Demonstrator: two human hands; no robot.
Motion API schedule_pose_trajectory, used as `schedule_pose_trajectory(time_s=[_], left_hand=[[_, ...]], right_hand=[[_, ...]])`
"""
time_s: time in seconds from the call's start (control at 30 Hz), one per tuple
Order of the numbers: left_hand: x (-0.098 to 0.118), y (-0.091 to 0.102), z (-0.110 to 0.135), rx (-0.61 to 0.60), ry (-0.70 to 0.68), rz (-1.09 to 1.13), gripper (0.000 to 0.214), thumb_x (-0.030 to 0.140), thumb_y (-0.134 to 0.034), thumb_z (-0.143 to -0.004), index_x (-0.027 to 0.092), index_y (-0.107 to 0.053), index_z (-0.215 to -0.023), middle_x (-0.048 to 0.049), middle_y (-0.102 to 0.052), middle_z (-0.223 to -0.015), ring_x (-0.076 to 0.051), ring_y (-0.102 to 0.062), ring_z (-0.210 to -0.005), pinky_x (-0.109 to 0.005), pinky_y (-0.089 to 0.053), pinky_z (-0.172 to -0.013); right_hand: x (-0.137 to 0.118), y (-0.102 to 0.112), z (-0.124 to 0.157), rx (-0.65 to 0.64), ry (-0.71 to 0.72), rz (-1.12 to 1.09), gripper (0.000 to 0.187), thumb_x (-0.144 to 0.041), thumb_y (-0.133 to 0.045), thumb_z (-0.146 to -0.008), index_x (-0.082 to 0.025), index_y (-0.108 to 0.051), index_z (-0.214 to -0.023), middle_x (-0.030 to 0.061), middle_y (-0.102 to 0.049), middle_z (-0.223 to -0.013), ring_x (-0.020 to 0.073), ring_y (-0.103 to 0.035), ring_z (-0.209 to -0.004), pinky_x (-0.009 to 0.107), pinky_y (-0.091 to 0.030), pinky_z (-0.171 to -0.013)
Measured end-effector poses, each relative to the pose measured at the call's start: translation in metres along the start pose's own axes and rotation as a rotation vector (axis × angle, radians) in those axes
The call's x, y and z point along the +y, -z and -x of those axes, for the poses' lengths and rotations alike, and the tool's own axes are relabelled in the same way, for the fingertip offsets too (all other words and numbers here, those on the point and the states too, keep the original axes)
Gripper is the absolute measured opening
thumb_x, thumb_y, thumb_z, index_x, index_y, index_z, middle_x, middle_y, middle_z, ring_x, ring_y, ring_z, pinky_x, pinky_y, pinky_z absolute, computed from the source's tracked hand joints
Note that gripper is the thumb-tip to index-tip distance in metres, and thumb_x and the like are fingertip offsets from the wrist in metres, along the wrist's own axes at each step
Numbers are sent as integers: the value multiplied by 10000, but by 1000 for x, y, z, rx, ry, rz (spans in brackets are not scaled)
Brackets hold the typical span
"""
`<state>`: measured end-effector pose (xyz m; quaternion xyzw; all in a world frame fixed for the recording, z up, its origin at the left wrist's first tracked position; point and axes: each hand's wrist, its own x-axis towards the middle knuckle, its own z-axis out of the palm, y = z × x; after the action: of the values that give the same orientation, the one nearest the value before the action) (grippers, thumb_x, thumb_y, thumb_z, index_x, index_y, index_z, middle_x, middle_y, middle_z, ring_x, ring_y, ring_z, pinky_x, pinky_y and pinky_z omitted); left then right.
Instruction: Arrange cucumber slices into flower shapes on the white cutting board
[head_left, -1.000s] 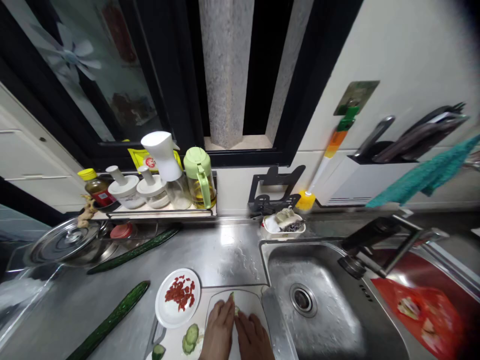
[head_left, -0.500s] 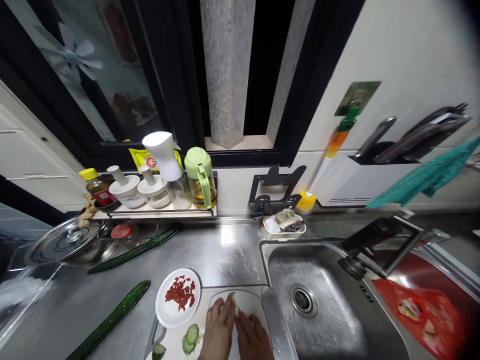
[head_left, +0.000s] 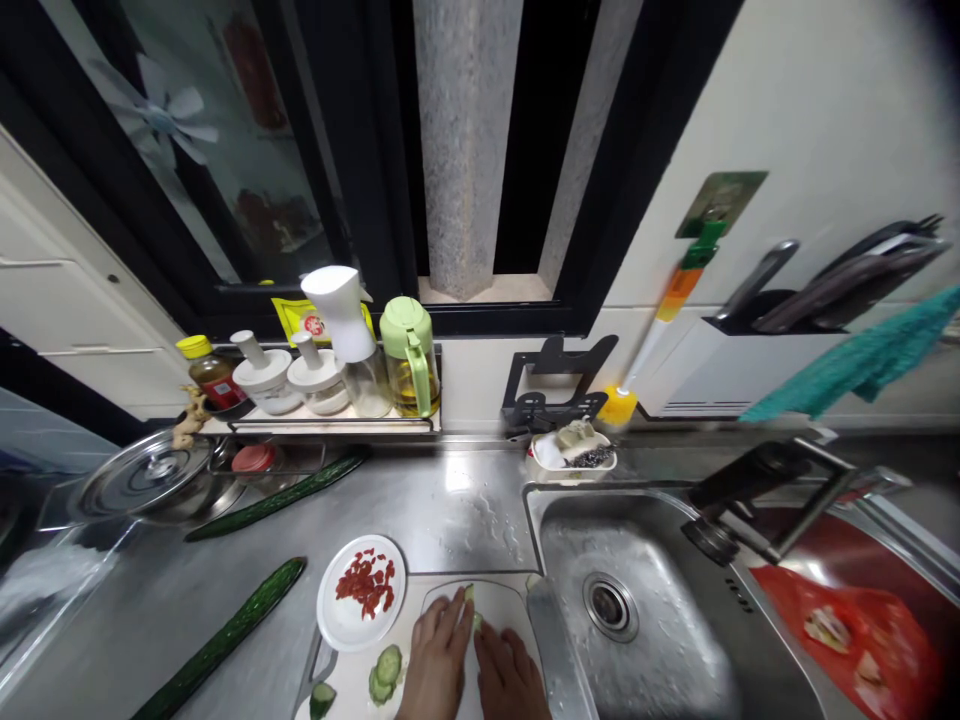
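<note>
My left hand (head_left: pixel 436 655) is over a pale plate (head_left: pixel 491 600), its fingers pressed together on a cucumber slice (head_left: pixel 469 593) at their tips. Beside it my right hand (head_left: pixel 511 672) has its fingertips closed against another small green cucumber piece (head_left: pixel 478 622); much of both pieces is hidden by my fingers. The plate lies on a white cutting board (head_left: pixel 358 668). Left of my hands, several overlapping cucumber slices (head_left: pixel 385 672) and a cucumber end (head_left: pixel 322 698) rest on the board. A wide knife blade (head_left: pixel 555 650) lies along the board's right side.
A white dish (head_left: pixel 330 625) of red dried berries overlaps the board's upper left. Two whole cucumbers, one nearer (head_left: pixel 225 635) and one farther (head_left: pixel 277 497), lie on the steel counter. The sink (head_left: pixel 637 560) is on the right, with a black faucet (head_left: pixel 750 480). Seasoning jars (head_left: pixel 319 385) line a rack.
The whole view has shifted slightly to the right. My hands stay over the plate, and the right fingertips have moved a little around the cucumber piece.
</note>
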<state>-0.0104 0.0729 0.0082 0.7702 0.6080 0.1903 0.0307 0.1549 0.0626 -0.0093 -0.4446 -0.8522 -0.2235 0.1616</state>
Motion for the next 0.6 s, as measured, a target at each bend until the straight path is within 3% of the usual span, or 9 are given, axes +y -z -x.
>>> schedule_pose_trajectory(time_s=[0.1,0.23,0.37,0.5,0.6], left_hand=[[-17,21,9,29,8,118,503,67,-463,-822,231,-630,-1267,-75,-706,-1207,-204,-653,-1080,-323,-557,-898],[-44,39,38,95,271,285,325,258,-441,-922,199,-709,-1096,-91,-739,-1081,-186,-694,-1021,-295,-557,-913],[-59,31,67,185,550,294,353,368,-446,-896,178,-728,-990,-102,-751,-951,-224,-722,-888,-315,-583,-786],[-60,21,75,143,608,269,395,318,-395,-895,157,-709,-1072,-115,-725,-953,-209,-713,-880,-280,-564,-785],[-56,20,71,26,632,196,421,199,-346,-898,181,-665,-1173,-92,-686,-952,-157,-701,-842,-229,-537,-768]], right_hand=[[10,3,-1,43,50,-29,383,-134,-505,-758,-173,-685,-1094,24,-752,-1090,240,-690,-895,308,-563,-708],[16,5,1,75,62,-84,366,-147,-515,-755,-186,-680,-1079,22,-757,-1061,225,-679,-880,292,-557,-739],[9,3,6,107,30,-139,323,-118,-510,-752,-194,-675,-1019,36,-762,-1006,234,-668,-881,317,-553,-764],[-3,0,13,131,-28,-204,319,-81,-499,-739,-202,-664,-985,39,-763,-955,243,-668,-882,332,-551,-764],[-8,0,16,128,-47,-258,326,-75,-518,-732,-221,-659,-987,38,-761,-936,239,-671,-893,326,-549,-769]])
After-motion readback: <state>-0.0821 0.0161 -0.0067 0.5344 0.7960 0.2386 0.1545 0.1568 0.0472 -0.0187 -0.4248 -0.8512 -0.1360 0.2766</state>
